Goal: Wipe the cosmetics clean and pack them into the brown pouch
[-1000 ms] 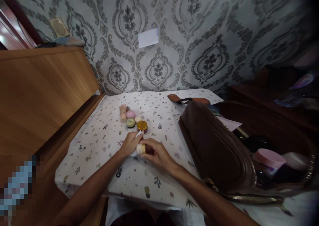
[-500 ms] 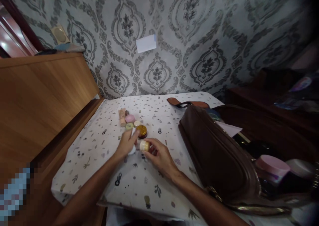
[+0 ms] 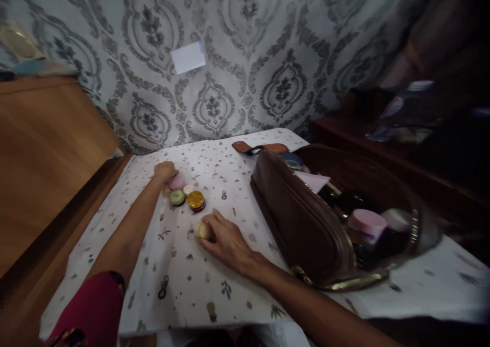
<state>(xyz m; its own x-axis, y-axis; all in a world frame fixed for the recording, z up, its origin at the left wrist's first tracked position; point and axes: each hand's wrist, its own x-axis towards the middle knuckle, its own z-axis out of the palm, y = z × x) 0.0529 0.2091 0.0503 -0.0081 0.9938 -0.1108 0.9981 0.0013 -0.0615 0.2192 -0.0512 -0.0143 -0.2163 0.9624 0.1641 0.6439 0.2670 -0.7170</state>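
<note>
My right hand (image 3: pixel 225 237) is closed round a small gold-capped jar (image 3: pixel 205 230), low over the patterned white cloth (image 3: pixel 184 306). My left hand (image 3: pixel 165 170) reaches to the far side of a cluster of cosmetics; its fingertips are hidden, so what they touch or hold cannot be made out. Just below it are a pink round item (image 3: pixel 176 181), a green-lidded jar (image 3: pixel 177 198) and a small cream-coloured lid (image 3: pixel 188 190). An amber jar (image 3: pixel 196 201) stands between the cluster and my right hand. The peach tube is mostly hidden behind my left hand.
An open brown bag (image 3: pixel 302 224) lies on the right, holding a pink jar (image 3: pixel 367 224) and other items. Its tan strap (image 3: pixel 260 148) lies behind it. A wooden panel (image 3: pixel 49 158) borders the left side, and a patterned wall (image 3: pixel 229 46) rises behind.
My left hand has left the jar and moved up and left to the far side of the cluster; the white thing in it no longer shows. My right hand keeps the jar. The view has shifted right.
</note>
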